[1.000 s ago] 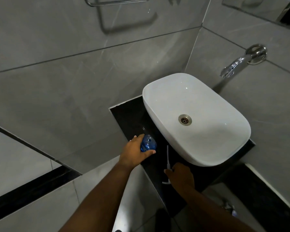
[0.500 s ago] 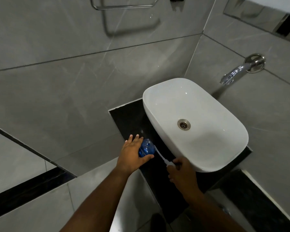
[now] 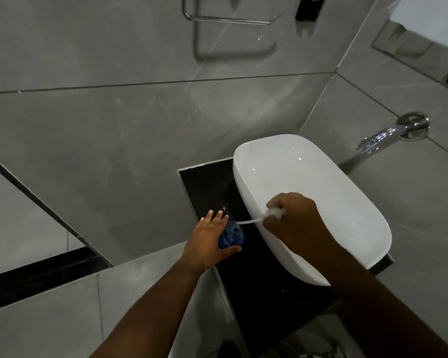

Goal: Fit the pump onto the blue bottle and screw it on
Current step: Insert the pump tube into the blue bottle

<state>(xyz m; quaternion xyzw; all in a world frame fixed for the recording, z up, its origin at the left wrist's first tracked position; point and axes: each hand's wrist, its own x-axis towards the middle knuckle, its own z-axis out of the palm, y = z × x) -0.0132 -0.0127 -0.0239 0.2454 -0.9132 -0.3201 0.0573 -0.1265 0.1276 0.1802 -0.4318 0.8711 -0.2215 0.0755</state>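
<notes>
Blue plastic shows under your left hand (image 3: 209,239): the blue bottle (image 3: 231,237) stands on the black tabletop (image 3: 204,187), just beside the white basin (image 3: 347,202), and your grip wraps its side, thumb in front and fingers stretched behind. Your right hand (image 3: 294,221) is closed on the white head of the pump (image 3: 276,212), and its thin tube (image 3: 248,221) slants down toward the bottle's open mouth. I judge that you are at the fitting step. Next, the tube must go straight down inside, then the collar must sit flat before you turn. The tube's tip is hard to see against the neck, and your fingers hide the pump's collar.
</notes>
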